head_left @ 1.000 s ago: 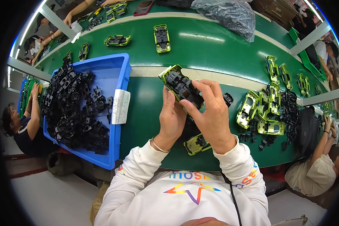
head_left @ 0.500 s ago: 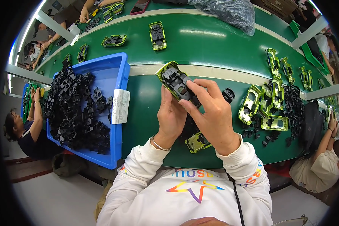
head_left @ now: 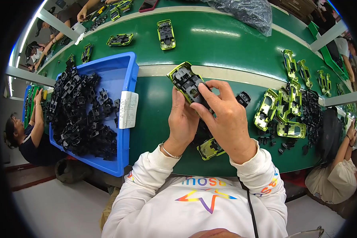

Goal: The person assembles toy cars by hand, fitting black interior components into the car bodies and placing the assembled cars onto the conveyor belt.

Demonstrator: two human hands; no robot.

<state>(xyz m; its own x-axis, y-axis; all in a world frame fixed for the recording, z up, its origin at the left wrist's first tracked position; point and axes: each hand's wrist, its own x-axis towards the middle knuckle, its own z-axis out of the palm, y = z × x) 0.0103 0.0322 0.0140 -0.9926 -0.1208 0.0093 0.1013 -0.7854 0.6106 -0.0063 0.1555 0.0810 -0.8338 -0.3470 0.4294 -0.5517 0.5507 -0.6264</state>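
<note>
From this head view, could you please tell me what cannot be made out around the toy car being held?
- Lime-green toy car shell with black plastic insert: its near end is covered by the left hand and right hand.
- Second lime-green car shell on the green belt: partly hidden below both hands.
- Black plastic parts in the blue bin: too small and jumbled to tell apart.
- Green car shells at far right: warped by the fisheye rim.

It was a toy factory's assembly line. A long green belt (head_left: 226,35) carried lime-green toy car shells (head_left: 165,34) past seated workers (head_left: 27,135) on both sides, with a blue bin (head_left: 125,158) heaped with black plastic parts (head_left: 79,115) beside it.
</note>
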